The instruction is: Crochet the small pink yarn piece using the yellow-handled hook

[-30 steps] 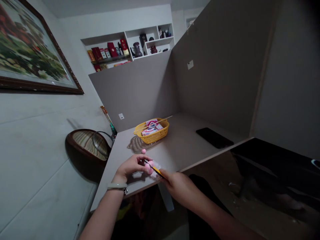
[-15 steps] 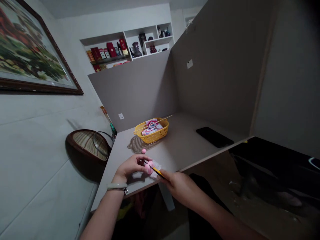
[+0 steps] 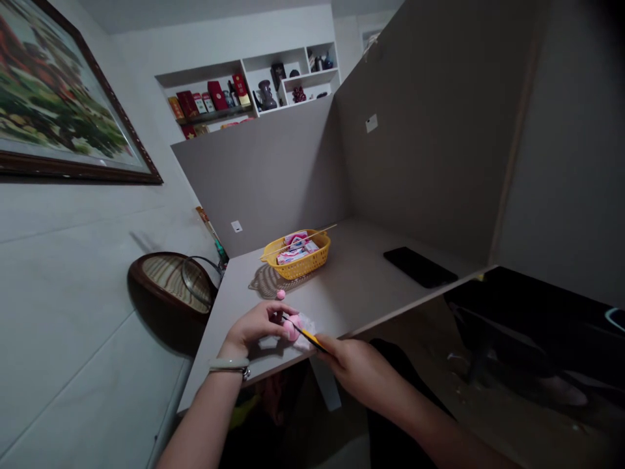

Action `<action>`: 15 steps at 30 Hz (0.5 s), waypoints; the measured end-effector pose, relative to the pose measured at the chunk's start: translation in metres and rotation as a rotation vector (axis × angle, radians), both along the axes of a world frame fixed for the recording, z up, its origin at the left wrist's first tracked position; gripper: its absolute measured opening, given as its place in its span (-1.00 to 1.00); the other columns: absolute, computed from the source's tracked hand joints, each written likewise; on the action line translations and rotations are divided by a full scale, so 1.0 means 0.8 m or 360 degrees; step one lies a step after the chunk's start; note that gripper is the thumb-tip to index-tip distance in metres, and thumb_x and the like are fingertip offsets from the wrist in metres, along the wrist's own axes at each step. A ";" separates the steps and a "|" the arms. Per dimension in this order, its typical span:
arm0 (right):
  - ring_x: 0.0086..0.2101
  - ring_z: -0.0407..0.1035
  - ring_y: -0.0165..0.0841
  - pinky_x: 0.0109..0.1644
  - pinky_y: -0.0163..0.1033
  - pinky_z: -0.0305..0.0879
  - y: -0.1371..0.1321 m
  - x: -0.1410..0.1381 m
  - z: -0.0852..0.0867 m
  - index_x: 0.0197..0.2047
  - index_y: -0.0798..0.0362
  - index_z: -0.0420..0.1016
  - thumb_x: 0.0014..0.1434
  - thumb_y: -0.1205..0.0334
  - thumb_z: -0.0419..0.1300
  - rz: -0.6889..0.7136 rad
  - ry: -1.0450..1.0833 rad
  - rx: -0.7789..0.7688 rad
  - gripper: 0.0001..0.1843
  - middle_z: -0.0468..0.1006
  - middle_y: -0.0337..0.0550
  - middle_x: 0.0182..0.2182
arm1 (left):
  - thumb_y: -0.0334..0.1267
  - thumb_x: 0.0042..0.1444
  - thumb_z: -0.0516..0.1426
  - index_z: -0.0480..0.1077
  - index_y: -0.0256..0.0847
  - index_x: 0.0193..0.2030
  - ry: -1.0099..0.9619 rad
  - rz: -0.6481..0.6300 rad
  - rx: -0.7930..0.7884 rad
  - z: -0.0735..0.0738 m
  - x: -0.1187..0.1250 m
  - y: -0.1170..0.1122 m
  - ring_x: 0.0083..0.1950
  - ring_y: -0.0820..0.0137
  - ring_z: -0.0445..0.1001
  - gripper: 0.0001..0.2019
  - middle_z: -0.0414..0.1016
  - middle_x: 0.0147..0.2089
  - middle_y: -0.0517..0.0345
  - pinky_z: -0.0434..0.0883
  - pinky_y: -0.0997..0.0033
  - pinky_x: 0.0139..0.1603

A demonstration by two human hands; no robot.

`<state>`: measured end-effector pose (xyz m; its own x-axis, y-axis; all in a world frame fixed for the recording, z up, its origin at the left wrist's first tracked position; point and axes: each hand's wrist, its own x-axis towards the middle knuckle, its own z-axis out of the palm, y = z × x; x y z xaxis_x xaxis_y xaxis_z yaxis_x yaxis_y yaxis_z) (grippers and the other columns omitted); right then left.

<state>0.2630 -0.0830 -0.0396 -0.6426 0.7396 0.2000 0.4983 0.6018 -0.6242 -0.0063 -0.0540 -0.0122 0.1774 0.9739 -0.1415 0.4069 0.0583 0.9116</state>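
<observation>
yellow-handled tool against pink fluff

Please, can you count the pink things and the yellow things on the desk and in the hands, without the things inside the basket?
Pink: 2 (small ball; lump at the left hand)
Yellow: 2 (basket; tool with a black tip in the right hand)
Total: 4
</observation>
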 end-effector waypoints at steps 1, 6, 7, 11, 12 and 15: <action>-0.20 0.55 -0.27 -0.24 -0.35 0.21 -0.003 0.008 -0.005 0.16 -0.13 0.47 0.34 0.18 0.00 0.0010 0.0020 -0.0029 -0.61 0.67 -0.16 -0.18 | -0.32 -0.37 0.42 0.56 -0.25 -0.07 0.0005 -0.0007 0.0020 0.000 -0.001 0.000 -0.26 0.40 0.35 -0.43 0.45 -0.27 0.14 0.29 0.40 -0.25; -0.21 0.55 -0.29 -0.24 -0.35 0.22 -0.010 0.026 -0.010 0.21 -0.17 0.42 0.33 0.23 0.01 0.0021 0.0052 -0.0100 -0.57 0.67 -0.20 -0.18 | -0.38 -0.36 0.40 0.59 -0.24 -0.11 0.0085 -0.0036 0.0072 0.003 0.003 0.002 -0.31 0.46 0.29 -0.48 0.44 -0.35 0.20 0.22 0.44 -0.30; -0.22 0.55 -0.29 -0.25 -0.35 0.21 -0.009 0.021 -0.006 0.17 -0.14 0.46 0.33 0.22 0.01 0.0008 0.0033 -0.0076 -0.60 0.67 -0.17 -0.20 | -0.38 -0.36 0.39 0.58 -0.24 -0.10 0.0086 -0.0045 0.0060 0.003 0.005 0.002 -0.32 0.46 0.30 -0.48 0.44 -0.34 0.20 0.23 0.44 -0.30; -0.23 0.55 -0.25 -0.28 -0.34 0.19 0.001 -0.006 0.007 0.17 -0.09 0.47 0.36 0.16 -0.01 -0.0026 0.0004 -0.0002 -0.60 0.67 -0.10 -0.20 | -0.36 -0.31 0.39 0.55 -0.27 -0.06 0.0019 -0.0035 0.0011 0.003 0.006 0.001 -0.28 0.41 0.37 -0.46 0.49 -0.30 0.13 0.29 0.40 -0.25; -0.22 0.55 -0.25 -0.28 -0.34 0.19 0.002 -0.007 0.007 0.19 -0.10 0.45 0.36 0.16 -0.02 -0.0018 0.0008 0.0000 -0.59 0.67 -0.10 -0.19 | -0.35 -0.31 0.39 0.55 -0.27 -0.06 0.0010 -0.0019 0.0019 0.002 0.004 0.000 -0.27 0.40 0.38 -0.46 0.49 -0.29 0.13 0.30 0.40 -0.25; -0.23 0.55 -0.27 -0.27 -0.34 0.20 -0.006 0.008 -0.002 0.23 -0.16 0.41 0.34 0.18 0.00 0.0003 0.0015 -0.0042 -0.57 0.67 -0.15 -0.19 | -0.35 -0.35 0.39 0.57 -0.26 -0.09 0.0050 -0.0006 0.0060 0.001 0.000 0.001 -0.29 0.42 0.34 -0.46 0.47 -0.31 0.16 0.27 0.45 -0.30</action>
<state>0.2697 -0.0875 -0.0415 -0.6423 0.7434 0.1866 0.4909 0.5860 -0.6447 -0.0061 -0.0532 -0.0117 0.1771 0.9780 -0.1101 0.4354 0.0225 0.9000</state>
